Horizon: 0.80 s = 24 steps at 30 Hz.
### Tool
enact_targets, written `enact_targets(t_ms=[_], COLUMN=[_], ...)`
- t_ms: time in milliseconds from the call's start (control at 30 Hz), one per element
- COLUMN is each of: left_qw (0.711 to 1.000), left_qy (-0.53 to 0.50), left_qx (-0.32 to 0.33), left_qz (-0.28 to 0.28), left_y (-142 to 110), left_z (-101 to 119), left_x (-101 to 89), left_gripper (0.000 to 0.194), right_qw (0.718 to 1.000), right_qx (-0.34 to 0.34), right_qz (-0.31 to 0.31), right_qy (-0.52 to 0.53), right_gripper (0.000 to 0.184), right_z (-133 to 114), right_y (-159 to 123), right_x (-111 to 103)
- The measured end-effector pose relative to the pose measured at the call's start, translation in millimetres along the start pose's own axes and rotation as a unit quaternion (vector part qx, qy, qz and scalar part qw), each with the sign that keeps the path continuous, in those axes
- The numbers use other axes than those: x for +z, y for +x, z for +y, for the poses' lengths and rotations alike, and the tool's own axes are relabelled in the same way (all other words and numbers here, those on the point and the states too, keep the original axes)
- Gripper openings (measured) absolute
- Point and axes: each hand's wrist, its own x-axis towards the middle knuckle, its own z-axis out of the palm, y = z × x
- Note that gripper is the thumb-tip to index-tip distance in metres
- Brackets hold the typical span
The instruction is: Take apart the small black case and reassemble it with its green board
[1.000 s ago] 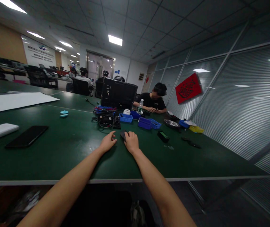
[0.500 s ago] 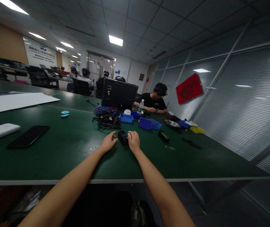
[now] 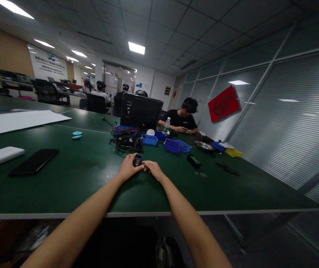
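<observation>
1. At the smooth green counter [image 3: 232, 190]: small black boxy device [image 3: 137, 159], held within curled fingers of left hand [image 3: 128, 168].
2. Right hand [image 3: 154, 169]: fingers bunched narrow alongside; contact unclear.
3. Surface extends to straight pale front edge [image 3: 137, 214].

Tiled ceiling [image 3: 159, 22] lit by panels [image 3: 136, 48], glass wall [image 3: 310, 31] lined with blinds [image 3: 296, 126], red poster [image 3: 224, 104] hung there, green table [image 3: 232, 191] edged pale
</observation>
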Motion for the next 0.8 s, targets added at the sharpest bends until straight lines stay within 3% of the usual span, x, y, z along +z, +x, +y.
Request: enact_targets(t_ms=[200, 367, 567, 800], left_qw=[0.999, 0.998, 0.996, 0.981], left_qy=[0.019, 0.012, 0.05, 0.124], left_qx=[-0.035, -0.052, -0.078, -0.147], left_qz=[-0.032, -0.03, -0.016, 0.017], left_y=[-1, -1, 1, 7], left_z=[-2, -5, -18, -50], left_x=[2.3, -3.2, -24.5, -58.1], left_gripper=[0.063, 0.058, 0.056, 0.059], right_qw=[0.999, 0.992, 0.973, 0.966], right_qx=[0.028, 0.04, 0.054, 0.053], right_qz=[0.041, 0.093, 0.128, 0.131], right_qy=[0.009, 0.079, 0.182, 0.218], right_gripper=[0.021, 0.02, 0.022, 0.022], right_z=[1, 10, 20, 24], right_y=[1, 6, 9, 10], right_x=[-4, -11, -21, -24])
